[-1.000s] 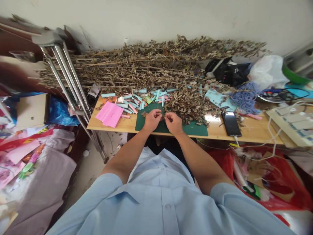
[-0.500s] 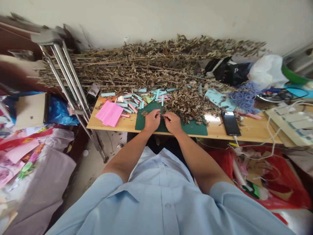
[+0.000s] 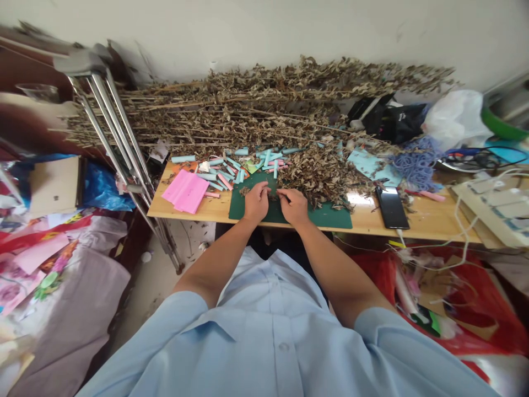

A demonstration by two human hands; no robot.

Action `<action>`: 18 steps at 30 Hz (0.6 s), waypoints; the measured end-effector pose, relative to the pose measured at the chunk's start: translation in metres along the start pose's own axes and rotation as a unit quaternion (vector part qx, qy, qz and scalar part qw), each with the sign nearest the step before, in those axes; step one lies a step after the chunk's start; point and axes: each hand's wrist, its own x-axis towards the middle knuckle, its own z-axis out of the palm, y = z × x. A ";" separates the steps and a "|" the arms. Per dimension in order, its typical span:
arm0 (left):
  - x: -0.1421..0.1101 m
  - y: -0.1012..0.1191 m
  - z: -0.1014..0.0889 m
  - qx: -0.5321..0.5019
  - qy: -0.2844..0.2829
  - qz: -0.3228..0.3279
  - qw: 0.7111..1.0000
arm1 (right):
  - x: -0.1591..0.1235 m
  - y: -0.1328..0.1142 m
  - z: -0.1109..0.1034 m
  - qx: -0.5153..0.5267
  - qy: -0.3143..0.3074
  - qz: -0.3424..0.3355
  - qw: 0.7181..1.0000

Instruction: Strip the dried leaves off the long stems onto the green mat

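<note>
My left hand and my right hand face each other low over a green cutting mat. Both have bent fingers closed in a pinch, with a small gap between the two hands. Dark bits of dried leaf show at the fingertips; how much each hand holds is hard to see. A large heap of dried leaves lies just beyond my right hand. Past my left hand are several pale blue paper tubes and a few pink ones. Pink paper sheets rest to the left of the mat.
Long dried leafy stalks lie along the wall. A metal crutch leans at the left table edge. On the right are a phone with a cable, blue yarn, a blue paper sheet and a power strip.
My right hand has shifted slightly right, so the gap between the fingertips is a little wider. My left hand has barely moved.
</note>
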 end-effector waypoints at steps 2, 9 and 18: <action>0.000 0.000 0.000 0.004 -0.006 0.009 1.000 | 0.000 -0.001 0.000 -0.010 -0.018 -0.012 1.000; 0.000 -0.003 0.002 0.019 -0.010 0.020 1.000 | -0.002 -0.005 -0.002 -0.030 -0.001 -0.014 0.999; 0.003 -0.005 0.002 0.005 -0.006 0.039 0.999 | 0.011 0.002 -0.003 -0.083 0.043 0.072 0.993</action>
